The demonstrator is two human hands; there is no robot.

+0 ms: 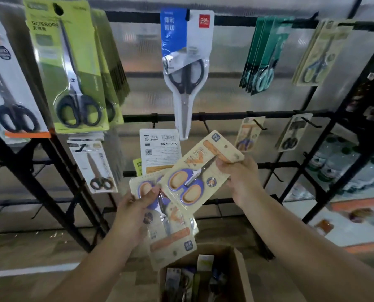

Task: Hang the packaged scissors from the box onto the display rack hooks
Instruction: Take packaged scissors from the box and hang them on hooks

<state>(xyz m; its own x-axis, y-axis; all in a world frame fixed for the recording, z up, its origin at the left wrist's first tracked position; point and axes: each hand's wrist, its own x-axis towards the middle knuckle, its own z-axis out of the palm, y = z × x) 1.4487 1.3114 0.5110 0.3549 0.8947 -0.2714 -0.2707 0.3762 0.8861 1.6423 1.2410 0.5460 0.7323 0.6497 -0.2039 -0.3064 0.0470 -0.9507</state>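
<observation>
1. The right hand point(239, 177) pinches the top end of a beige card pack of blue-and-orange-handled scissors point(200, 168), thumb on the face near the orange stripe, and holds it tilted in front of the black wire display rack point(225, 116).
2. The left hand point(138, 205) grips a fanned bundle of matching beige scissor packs point(170, 223), thumb across the blue handles; these hang above the open brown cardboard box point(238, 271), which holds more packs.
3. The step in hand looks like hanging the single pack. An identical beige pack point(249, 134) already sits on a black hook point(260, 125) of the middle rail, so that hook seems the fitting one.
4. To do it well, turn the pack upright with the small hang hole near its top edge facing the hook tip, then slide it straight back. Gripping lower would leave the hole free.
5. Readable writing: "SCISSORS" on the lime-green card pack point(66, 68) at upper left, and the "deli" logo in a red square on the blue-and-white pouch of grey-handled scissors point(186, 68). Print on the beige packs is too blurred to read.
</observation>
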